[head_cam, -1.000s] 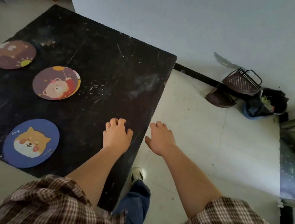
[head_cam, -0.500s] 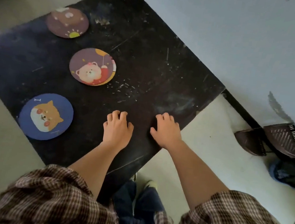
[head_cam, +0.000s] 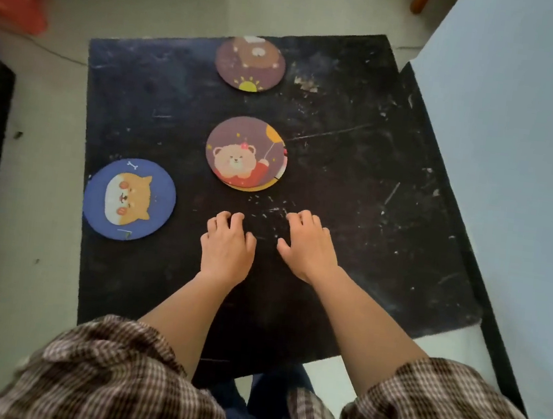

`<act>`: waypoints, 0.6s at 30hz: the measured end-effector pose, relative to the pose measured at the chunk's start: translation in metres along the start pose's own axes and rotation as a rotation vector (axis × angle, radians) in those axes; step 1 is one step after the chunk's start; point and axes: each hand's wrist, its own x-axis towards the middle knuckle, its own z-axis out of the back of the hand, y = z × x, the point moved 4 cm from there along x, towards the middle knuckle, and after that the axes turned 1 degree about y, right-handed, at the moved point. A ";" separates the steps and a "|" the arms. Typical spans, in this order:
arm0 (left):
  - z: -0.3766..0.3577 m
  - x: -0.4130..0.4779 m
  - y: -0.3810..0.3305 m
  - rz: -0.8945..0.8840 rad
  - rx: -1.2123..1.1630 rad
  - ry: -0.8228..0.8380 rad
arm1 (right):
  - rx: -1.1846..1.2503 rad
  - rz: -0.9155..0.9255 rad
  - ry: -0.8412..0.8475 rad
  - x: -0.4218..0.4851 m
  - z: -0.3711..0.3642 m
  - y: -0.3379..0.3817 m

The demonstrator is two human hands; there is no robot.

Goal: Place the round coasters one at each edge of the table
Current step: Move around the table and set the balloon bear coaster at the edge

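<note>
Both hands hover empty with fingers curled: left hand [head_cam: 227, 248], right hand [head_cam: 309, 245]. Best lift only the top disc from the central stack of round bear-print coasters [head_cam: 246, 153], just beyond the fingertips, peeling cleanly. Left of the grip lies one blue dog-print round coaster [head_cam: 129, 198]; farthest ahead, one brown sun-print round coaster [head_cam: 250, 64]; the stack holds at least two.
</note>
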 end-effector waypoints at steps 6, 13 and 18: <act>-0.004 0.011 -0.021 0.175 -0.114 -0.114 | 0.010 0.136 0.006 0.044 0.016 -0.008; 0.014 0.046 -0.014 0.280 -0.117 -0.227 | 0.031 0.172 -0.010 0.094 0.024 -0.007; 0.024 0.075 -0.004 0.373 -0.120 -0.262 | 0.069 0.081 0.026 0.128 0.027 -0.014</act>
